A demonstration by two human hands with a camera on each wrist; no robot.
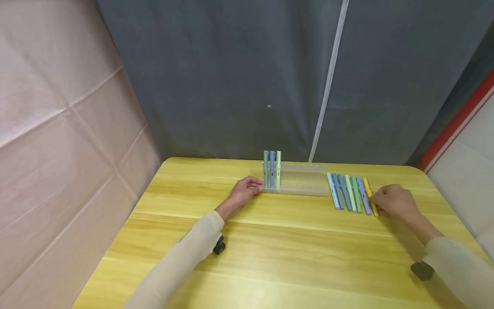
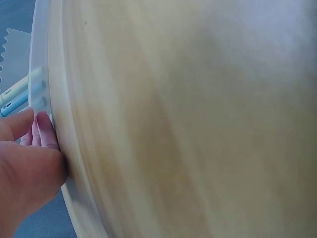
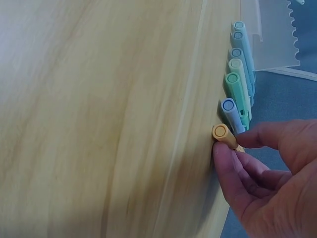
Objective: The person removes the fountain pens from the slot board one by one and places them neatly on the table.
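A clear plastic pen holder [image 1: 305, 183] stands at the far middle of the yellow table [image 1: 270, 249]. Three pens [image 1: 272, 168] stand upright in its left end. My left hand [image 1: 257, 185] grips that left end; in the left wrist view its fingertips [image 2: 43, 130] press the holder's base [image 2: 38, 74] beside the upright pens [image 2: 20, 96]. To the holder's right, several pastel pens [image 1: 347, 192] lie side by side. My right hand [image 1: 373, 202] pinches the yellow pen [image 1: 369, 194] at the right end of the row, thumb and fingers around the yellow pen [image 3: 224, 135].
A dark grey curtain [image 1: 239, 77] hangs behind the table and a beige sheet [image 1: 58, 128] hangs on the left. Blue pen [image 3: 231, 113] and green pen [image 3: 237, 88] lie right beside the yellow one. Black wrist mounts [image 1: 218, 246] sit under both sleeves.
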